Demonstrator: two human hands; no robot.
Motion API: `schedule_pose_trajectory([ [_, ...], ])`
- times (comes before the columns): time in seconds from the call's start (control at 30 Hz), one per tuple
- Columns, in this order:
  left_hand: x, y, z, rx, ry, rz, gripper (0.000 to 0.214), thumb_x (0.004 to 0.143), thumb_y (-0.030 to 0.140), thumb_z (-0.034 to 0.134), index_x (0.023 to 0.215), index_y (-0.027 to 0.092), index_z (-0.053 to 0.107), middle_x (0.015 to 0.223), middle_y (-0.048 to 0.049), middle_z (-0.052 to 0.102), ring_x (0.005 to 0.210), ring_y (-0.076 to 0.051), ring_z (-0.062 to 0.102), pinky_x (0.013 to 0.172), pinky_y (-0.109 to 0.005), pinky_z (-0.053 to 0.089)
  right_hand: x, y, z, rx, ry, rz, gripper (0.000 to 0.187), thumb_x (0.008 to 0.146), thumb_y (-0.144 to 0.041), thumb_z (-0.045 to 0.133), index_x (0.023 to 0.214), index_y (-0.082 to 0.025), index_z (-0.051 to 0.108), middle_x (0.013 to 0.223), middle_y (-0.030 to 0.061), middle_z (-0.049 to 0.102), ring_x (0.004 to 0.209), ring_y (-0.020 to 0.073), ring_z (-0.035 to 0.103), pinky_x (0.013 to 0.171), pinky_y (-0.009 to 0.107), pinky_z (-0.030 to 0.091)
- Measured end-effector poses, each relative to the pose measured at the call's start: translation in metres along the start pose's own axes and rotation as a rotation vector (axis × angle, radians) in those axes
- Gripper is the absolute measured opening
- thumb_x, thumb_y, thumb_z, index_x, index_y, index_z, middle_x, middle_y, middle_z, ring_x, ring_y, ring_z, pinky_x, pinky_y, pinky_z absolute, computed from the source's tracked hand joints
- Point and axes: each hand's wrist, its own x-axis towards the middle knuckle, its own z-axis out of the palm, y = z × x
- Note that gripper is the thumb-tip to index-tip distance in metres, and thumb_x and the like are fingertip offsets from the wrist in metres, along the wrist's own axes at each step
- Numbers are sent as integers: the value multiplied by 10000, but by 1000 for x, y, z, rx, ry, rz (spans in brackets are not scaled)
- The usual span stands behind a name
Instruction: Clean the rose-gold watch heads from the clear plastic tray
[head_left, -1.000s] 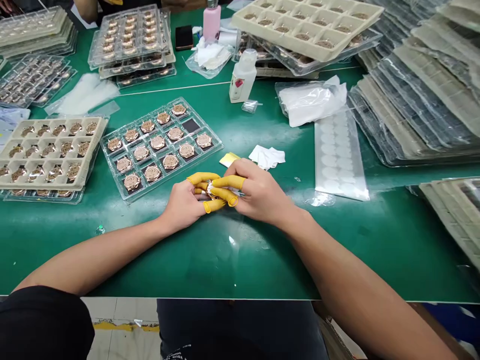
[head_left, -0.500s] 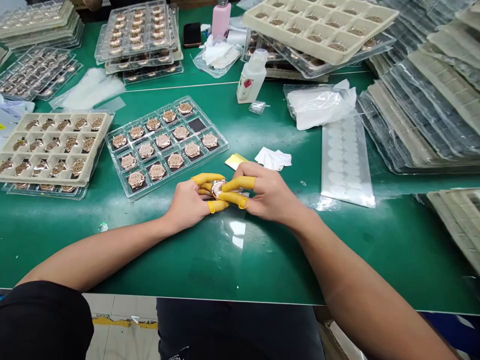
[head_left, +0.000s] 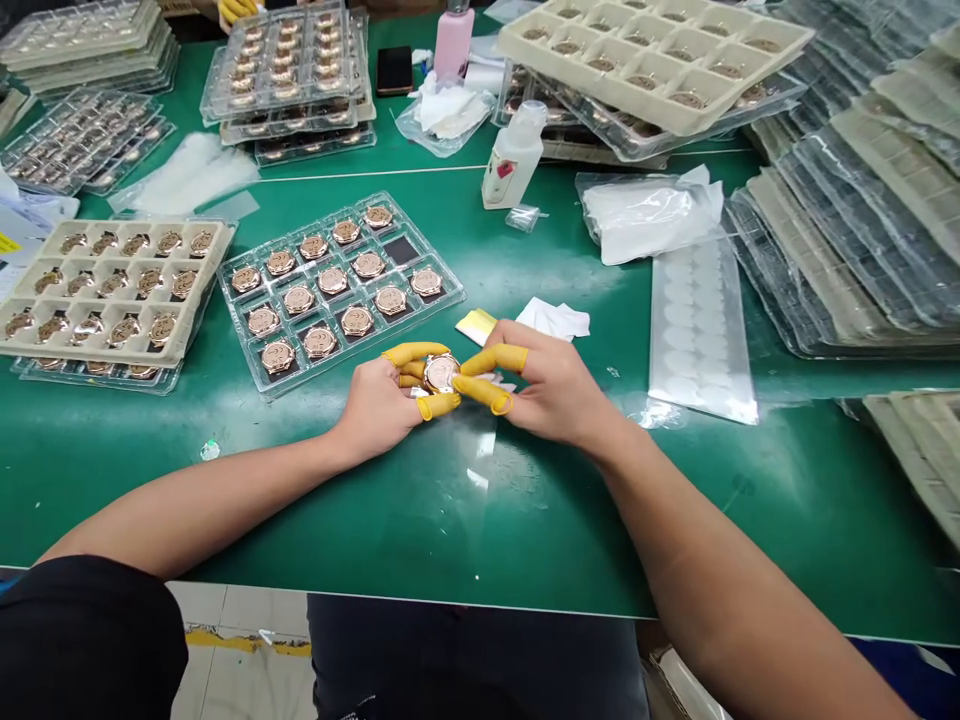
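Observation:
My left hand (head_left: 386,402), with yellow finger cots, grips a rose-gold watch case (head_left: 441,373) by its edge, round face tilted up. At its right rim is my right hand (head_left: 536,385), also in yellow finger cots, its thumb and index finger close together with a fingertip against the case. Between those fingers shows a small white piece (head_left: 504,381); whether it is cloth or film I cannot tell. Just behind lie a yellow-and-white packet (head_left: 475,325) and a crumpled white cloth (head_left: 556,318). A clear tray (head_left: 330,362) of similar watch cases sits beyond my left hand.
A beige tray (head_left: 174,352) of watch cases stands at left. Further back are stacked trays (head_left: 281,110), a phone (head_left: 394,71), a pink bottle (head_left: 453,45) and a white bottle (head_left: 513,160). White round stickers (head_left: 703,330) and tall tray stacks (head_left: 847,230) lie right.
My right fingers have drawn slightly right, off the face of the watch case, so more of it shows. The left hand keeps its grip. A co-worker's yellow-tipped hand has appeared at top left.

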Motion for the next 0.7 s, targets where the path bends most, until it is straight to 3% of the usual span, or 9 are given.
schedule_pose_trajectory([
  [0.07,-1,0,0,5,-35,1,661,568,199,956,1198,154,764,1048,-69,823,914,-191,776,864,-315,662,0,0,1,9,-30,-19,137,991,-338,689,941,-221,739,836,33,619,715,156,562,635,313,426],
  [0.2,-1,-1,0,10,-21,11,647,593,219,950,1210,155,765,1048,-70,828,906,-194,785,861,-317,665,0,-1,3,-47,36,44,179,1004,-364,671,926,-213,727,852,49,633,750,168,570,647,321,424],
  [0.3,-1,-2,0,17,-18,7,647,590,222,948,1208,151,766,1047,-73,829,917,-200,788,866,-323,668,-1,-1,3,19,-17,-31,145,998,-337,688,935,-217,738,822,27,618,702,147,557,621,306,414],
  [0.43,-1,-2,1,24,-15,7,654,598,240,942,1222,153,766,1041,-68,834,892,-195,787,835,-315,668,-1,0,1,-45,70,20,157,999,-330,678,922,-203,729,834,39,617,734,163,563,643,318,417],
  [0.6,-2,-1,1,29,-19,18,631,607,207,926,1216,152,769,1050,-60,837,897,-170,783,843,-281,660,-1,-2,-2,-8,-31,21,160,993,-361,693,929,-225,747,836,38,637,735,166,582,637,319,410],
  [0.7,-1,-2,1,45,-21,24,613,620,217,917,1212,154,770,1026,-61,836,875,-172,781,813,-282,658,-2,-2,-2,-101,52,80,159,997,-346,675,931,-219,745,861,50,641,745,173,576,634,323,394],
])
